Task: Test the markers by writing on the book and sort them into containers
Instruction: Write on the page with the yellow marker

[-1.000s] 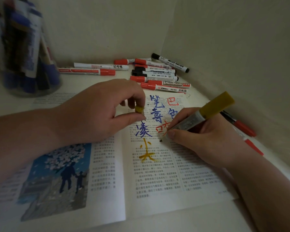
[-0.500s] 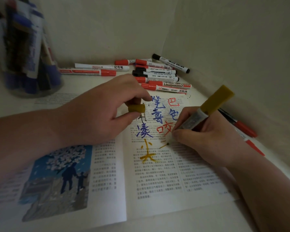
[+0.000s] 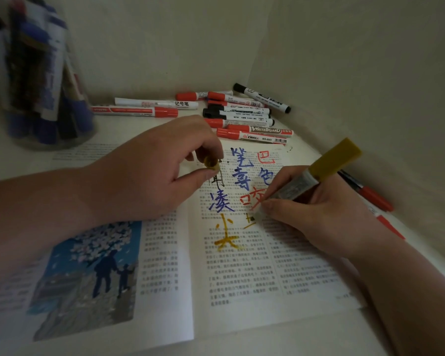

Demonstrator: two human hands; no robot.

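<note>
We look down into a corner (image 3: 255,78) where two plain, off-white walls meet. The back wall (image 3: 152,42) runs across the top of the view, and the right-hand wall (image 3: 370,73) slants away toward the lower right. Both are matte and even in tone, and a straight vertical seam marks their join. Below them lies a pale surface (image 3: 0,160) that runs up to both walls; it may be a desk or a shelf top, though the dim view leaves that unsure. The light is low and soft, strongest on the surface near the corner, and the edges of the view sink into grey shadow.
</note>
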